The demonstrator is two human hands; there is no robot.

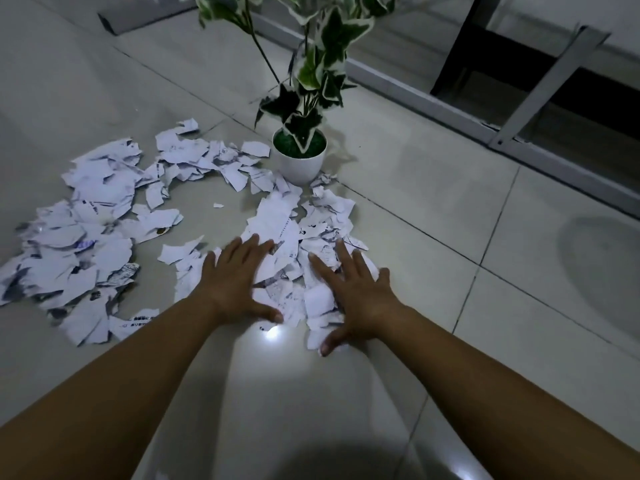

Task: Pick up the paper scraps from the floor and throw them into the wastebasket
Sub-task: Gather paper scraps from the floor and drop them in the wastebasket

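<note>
Head view, dim light; you are leaning over a pale tiled floor (433,188) with both forearms stretched forward.

Your left hand (239,275) lies flat, palm down, on the paper scraps (287,233); fingers straight and spread wide, thumb angled out toward the right hand; nothing gripped. Your right hand (353,289) is likewise flat and wide on the same pile, fingers straight and fanned, thumb pointing down toward you and touching a scrap at the pile's near edge; nothing gripped. The two hands sit near each other with torn pieces showing between them.

Scraps: white torn pieces with dark print, spread in a rough ring on the floor; the heap under your hands runs away from you up to the plant pot (299,164), the farthest pieces touching or just beside its base; a larger heap (79,244) lies well to your left; an arc of pieces joins the two behind a bare patch of tile.

Pot: white, upright, holding a green-and-white leafed plant (325,53). A metal window frame (519,147) runs along the floor at right. Wastebasket: not seen in this view.
</note>
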